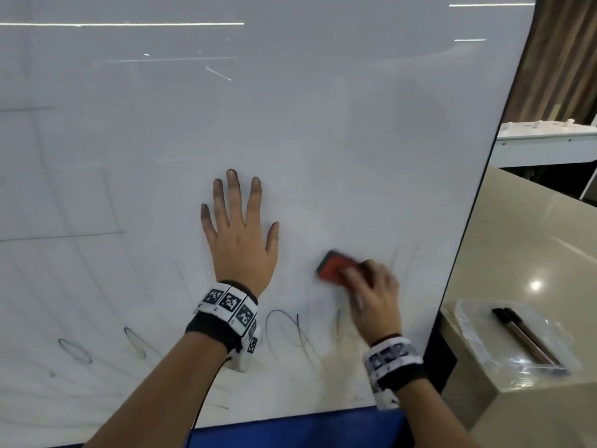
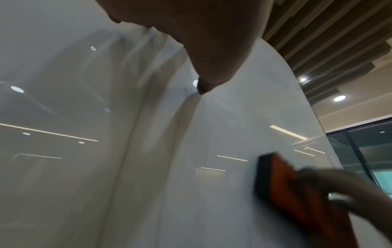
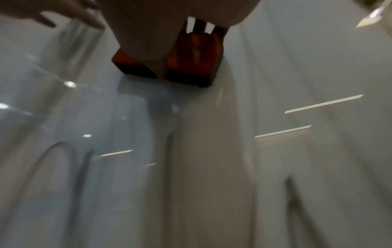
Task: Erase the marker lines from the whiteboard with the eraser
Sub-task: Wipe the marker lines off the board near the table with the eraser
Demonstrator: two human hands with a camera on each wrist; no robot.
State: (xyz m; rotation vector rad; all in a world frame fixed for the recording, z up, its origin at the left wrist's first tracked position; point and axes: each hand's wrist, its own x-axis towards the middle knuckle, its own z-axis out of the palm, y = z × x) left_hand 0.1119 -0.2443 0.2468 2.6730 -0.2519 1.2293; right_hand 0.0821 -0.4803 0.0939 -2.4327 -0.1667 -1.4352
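A large whiteboard (image 1: pixel 290 124) fills the head view. My left hand (image 1: pixel 240 234) lies flat on it with fingers spread and straight. To its right, my right hand (image 1: pixel 371 286) grips a red eraser (image 1: pixel 336 266) with a black pad, pressed against the board and blurred. Black marker loops (image 1: pixel 290 331) sit below the eraser, between my wrists, and fainter ovals (image 1: pixel 76 350) lie at the lower left. Thin strokes (image 1: pixel 407 260) show right of the eraser. The left wrist view has the eraser (image 2: pixel 297 193) at lower right; the right wrist view shows the eraser (image 3: pixel 191 55) under my palm.
The board's right edge (image 1: pixel 478 205) runs diagonally down. Beyond it is a beige counter (image 1: pixel 533 240) holding a clear plastic tray (image 1: pixel 478 337) with two dark markers (image 1: pixel 523 334). A blue strip (image 1: pixel 290 431) runs under the board's bottom edge. A white table (image 1: pixel 546 147) stands farther back.
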